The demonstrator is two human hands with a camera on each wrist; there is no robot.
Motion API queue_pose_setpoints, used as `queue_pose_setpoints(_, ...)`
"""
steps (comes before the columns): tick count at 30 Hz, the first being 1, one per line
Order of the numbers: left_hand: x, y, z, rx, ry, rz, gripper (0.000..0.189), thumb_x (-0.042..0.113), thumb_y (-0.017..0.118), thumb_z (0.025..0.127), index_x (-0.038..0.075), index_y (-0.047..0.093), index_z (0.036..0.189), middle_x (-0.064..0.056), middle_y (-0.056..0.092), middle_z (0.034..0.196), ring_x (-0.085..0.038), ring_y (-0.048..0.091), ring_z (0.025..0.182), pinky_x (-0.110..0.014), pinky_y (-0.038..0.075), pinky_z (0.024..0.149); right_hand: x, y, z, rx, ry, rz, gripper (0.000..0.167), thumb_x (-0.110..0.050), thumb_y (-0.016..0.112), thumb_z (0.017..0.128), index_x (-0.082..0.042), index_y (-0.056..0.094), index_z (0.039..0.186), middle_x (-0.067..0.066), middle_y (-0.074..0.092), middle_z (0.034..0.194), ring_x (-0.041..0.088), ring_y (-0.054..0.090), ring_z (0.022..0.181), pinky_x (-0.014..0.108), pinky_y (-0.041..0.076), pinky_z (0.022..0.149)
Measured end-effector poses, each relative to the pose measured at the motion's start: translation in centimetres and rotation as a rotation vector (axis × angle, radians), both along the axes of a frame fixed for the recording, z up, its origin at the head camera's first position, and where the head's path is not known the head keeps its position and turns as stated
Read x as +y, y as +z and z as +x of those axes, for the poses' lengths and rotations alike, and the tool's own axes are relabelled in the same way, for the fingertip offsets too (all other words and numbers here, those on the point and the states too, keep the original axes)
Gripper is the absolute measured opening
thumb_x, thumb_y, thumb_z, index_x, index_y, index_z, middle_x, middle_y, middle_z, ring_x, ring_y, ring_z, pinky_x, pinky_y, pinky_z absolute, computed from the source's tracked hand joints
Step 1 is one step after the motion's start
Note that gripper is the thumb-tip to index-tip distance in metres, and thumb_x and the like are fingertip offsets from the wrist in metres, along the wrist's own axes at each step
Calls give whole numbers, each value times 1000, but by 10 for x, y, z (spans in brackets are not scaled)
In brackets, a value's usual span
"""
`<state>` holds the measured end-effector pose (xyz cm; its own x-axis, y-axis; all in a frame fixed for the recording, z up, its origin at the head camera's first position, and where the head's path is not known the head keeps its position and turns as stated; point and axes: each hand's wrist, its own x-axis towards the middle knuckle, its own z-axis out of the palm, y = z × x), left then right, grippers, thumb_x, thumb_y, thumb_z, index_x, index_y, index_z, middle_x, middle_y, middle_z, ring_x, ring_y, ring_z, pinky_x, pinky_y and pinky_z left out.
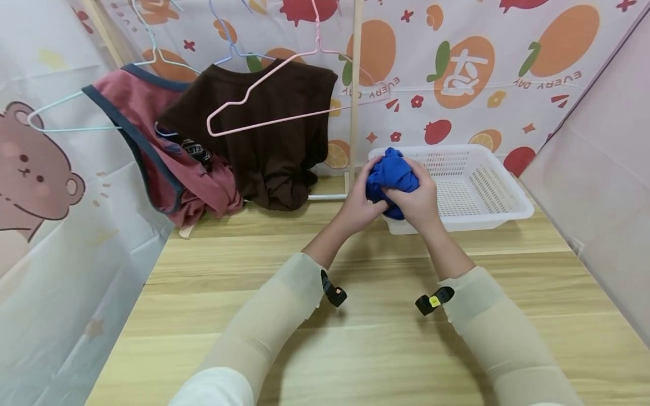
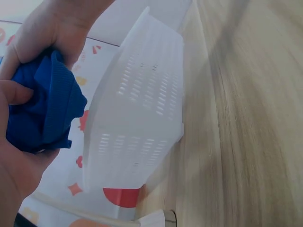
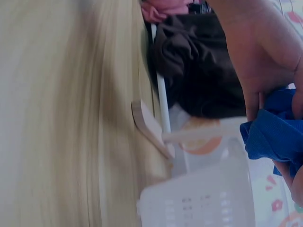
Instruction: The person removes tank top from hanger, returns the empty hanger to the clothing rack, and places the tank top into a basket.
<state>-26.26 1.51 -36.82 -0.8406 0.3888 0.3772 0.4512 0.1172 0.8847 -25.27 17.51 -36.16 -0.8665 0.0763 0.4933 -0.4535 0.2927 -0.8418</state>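
Note:
A bunched-up blue cloth garment [image 1: 393, 172] is held up between both hands, its ribbed edge showing in the left wrist view. From the left side my left hand [image 1: 358, 198] grips it with curled fingers and thumb. On the other side my right hand [image 1: 421, 196] grips it too, thumb across the front. The bundle hangs over the left end of a white plastic basket [image 1: 469, 221], whose visible inside shows only its slotted floor. How the garment is folded inside the grip is hidden.
Left of the hands a wooden rack [image 1: 355, 113] carries a brown garment [image 1: 284, 135] and a red garment [image 1: 167, 141] with dark trim, on hangers. A pink hanger [image 1: 284, 119] hangs in front of the brown one. Below spreads the wooden table [image 1: 365, 349]; a printed curtain [image 1: 406, 121] stands behind.

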Motion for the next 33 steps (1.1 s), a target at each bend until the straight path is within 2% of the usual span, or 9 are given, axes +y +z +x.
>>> queue_pose_setpoints(4,8,-2,-5,27,3,-61,92,8,70,85,31,17,157,1,25,161,-16,29,145,-43,30,116,9,1,-5,14,-44,2,55,-13,81,76,-11,63,128,13,58,127,27,50,114,51,41,97)
queue_pose_setpoints(8,12,-6,-10,59,2,-139,96,16,73,86,32,11,158,1,20,163,-17,25,147,-47,27,117,16,0,-11,36,-89,7,55,-15,81,76,-11,64,127,11,56,128,27,49,116,51,40,99)
queue_pose_setpoints(14,15,-19,-12,40,0,-287,102,32,74,87,34,2,158,3,10,165,-18,15,151,-53,23,117,23,-5,-23,28,-198,78,57,-13,80,74,-10,64,129,14,55,131,31,50,122,52,39,104)
queue_pose_setpoints(16,16,-24,-12,45,-1,-337,104,34,75,86,31,0,159,0,11,165,-21,13,152,-54,21,118,26,-9,-26,-5,-223,126,59,-14,79,75,-11,62,131,15,53,131,33,49,123,55,39,105)
queue_pose_setpoints(19,18,-31,-10,59,-1,-422,105,36,74,87,19,-1,159,-7,9,166,-27,7,153,-50,13,121,29,-17,-32,-67,-243,215,60,-16,79,78,-12,60,135,16,50,133,36,48,124,58,39,105)
queue_pose_setpoints(23,21,-35,-8,48,6,-515,106,42,70,89,9,-3,158,-13,2,166,-30,-2,153,-42,6,123,31,-25,-37,-145,-262,326,64,-20,80,79,-13,57,138,19,48,135,40,49,125,60,39,104)
queue_pose_setpoints(29,24,-37,-10,-2,21,-569,108,50,67,89,9,-6,157,-11,-5,166,-26,-7,153,-38,6,122,30,-26,-46,-295,-258,496,67,-29,78,82,-16,51,143,23,46,135,44,50,124,63,42,101)
queue_pose_setpoints(33,25,-38,-10,13,28,-583,106,49,66,90,8,-5,158,-10,-5,166,-26,-5,153,-41,10,122,29,-26,-49,-405,-225,592,70,-33,75,84,-18,47,146,25,43,135,46,51,120,64,44,97)
